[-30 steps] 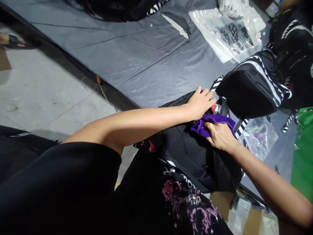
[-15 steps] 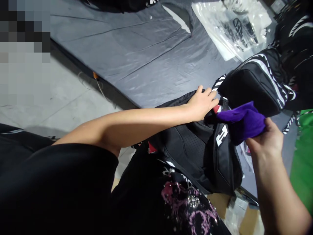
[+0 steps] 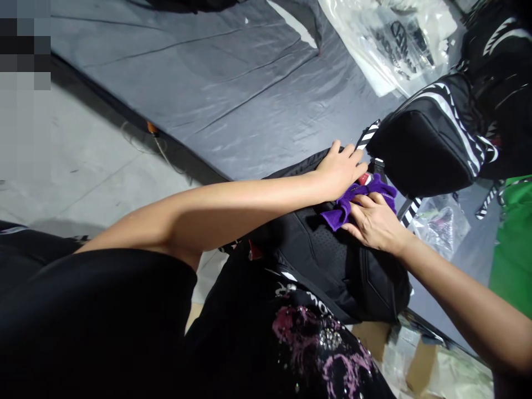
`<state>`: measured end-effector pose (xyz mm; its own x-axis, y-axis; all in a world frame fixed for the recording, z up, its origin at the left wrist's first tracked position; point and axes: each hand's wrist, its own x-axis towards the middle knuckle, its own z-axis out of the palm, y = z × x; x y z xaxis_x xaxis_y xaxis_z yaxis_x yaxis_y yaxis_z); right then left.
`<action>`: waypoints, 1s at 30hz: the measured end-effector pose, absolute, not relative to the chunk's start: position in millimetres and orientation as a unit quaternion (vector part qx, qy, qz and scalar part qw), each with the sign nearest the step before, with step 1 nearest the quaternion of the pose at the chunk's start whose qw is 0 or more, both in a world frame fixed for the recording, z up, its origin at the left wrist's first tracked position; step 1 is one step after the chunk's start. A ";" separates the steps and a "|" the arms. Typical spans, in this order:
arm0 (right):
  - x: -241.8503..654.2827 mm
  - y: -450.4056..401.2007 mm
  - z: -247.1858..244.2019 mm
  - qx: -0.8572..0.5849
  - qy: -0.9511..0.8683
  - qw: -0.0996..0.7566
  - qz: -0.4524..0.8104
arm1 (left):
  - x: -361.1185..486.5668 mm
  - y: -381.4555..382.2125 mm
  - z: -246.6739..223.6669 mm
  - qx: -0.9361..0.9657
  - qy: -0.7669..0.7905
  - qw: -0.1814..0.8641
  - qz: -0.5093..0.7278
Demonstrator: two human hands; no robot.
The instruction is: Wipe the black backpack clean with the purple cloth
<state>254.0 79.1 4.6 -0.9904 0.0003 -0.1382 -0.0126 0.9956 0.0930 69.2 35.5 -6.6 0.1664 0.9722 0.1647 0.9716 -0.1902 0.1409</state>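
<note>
A black backpack [image 3: 332, 249] lies on its side at the table edge, against my lap. My left hand [image 3: 339, 170] rests on its upper part with fingers spread. Bunched under my right hand [image 3: 376, 221] is a purple cloth [image 3: 338, 215], pressed against the backpack just beside my left hand. The fingers of my right hand are curled into the cloth. Between the two hands a small red patch [image 3: 364, 178] shows on the backpack. The part of the backpack beneath the cloth is hidden.
Another black bag with a white zigzag pattern [image 3: 428, 144] stands beyond my hands. Clear plastic packaging [image 3: 399, 50] lies at the back of the grey-covered table [image 3: 199, 94]. To the right are a crumpled clear bag [image 3: 443, 224] and something green [image 3: 513, 249]. Cardboard [image 3: 421, 368] sits below the edge.
My right hand has moved left with the purple cloth, from beside the backpack onto it. My left hand stays on the backpack. The view has shifted slightly.
</note>
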 end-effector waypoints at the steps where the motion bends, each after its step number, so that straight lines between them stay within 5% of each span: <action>1: 254.0 78.3 4.6 0.003 0.996 0.071 0.055 | 69.0 35.7 -6.7 0.764 0.635 0.003 0.109; 30: 261.9 70.5 -9.9 0.044 0.998 0.006 0.044 | 67.5 34.0 -4.6 0.770 0.631 -0.003 0.092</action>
